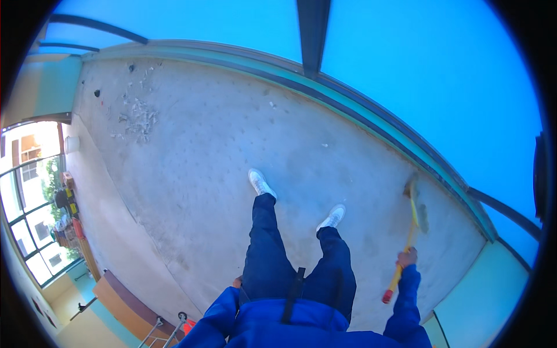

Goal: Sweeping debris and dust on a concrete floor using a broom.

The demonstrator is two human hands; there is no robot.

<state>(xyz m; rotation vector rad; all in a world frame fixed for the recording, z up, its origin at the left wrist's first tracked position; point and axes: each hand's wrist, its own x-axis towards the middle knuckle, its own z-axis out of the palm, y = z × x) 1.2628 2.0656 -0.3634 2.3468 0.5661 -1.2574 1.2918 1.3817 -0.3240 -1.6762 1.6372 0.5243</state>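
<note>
My right hand (407, 257) is closed around the yellow handle of a broom (410, 237), below its middle. The handle's red end points back towards me, and the blurred yellowish-green broom head (418, 204) is at the far end, over the concrete floor near the wall's base. My left hand (237, 282) hangs beside my left thigh, mostly hidden by the trouser leg and sleeve, so its fingers cannot be made out. Scattered light scraps (141, 119) lie on the floor at the upper left.
A long low ledge (383, 126) under large blue panes runs along the far side. Dark lumps (97, 93) lie at the upper left. A white bucket (72, 144), mixed items and windows are on the left. A metal frame with wheels (174, 328) stands at the lower left.
</note>
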